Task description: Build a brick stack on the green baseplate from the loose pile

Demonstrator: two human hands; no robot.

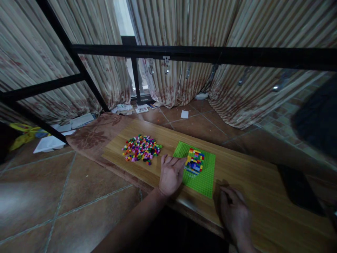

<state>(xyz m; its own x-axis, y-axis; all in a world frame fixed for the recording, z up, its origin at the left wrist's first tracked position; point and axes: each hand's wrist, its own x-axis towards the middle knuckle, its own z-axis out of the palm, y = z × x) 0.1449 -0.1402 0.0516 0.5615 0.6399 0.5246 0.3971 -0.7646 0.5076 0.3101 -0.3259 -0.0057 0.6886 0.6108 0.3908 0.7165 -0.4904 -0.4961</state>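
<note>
A bright green studded baseplate lies on the wooden board. A low block of toy bricks in red, yellow and blue sits on it, with a blue and clear part at its near edge. My left hand is at the baseplate's left edge, its thumb and finger pinched together beside the brick block. Whatever is between the fingertips is too small to make out. To the right of the baseplate, my right hand rests low over the board with its fingers curled in, hiding anything inside. A pile of loose small bricks spreads left of my left hand.
The wooden board lies over a brown patterned cloth. A dark flat object lies at the board's right end. A black metal frame bar with hanging clips crosses beyond. Papers and curtains are behind.
</note>
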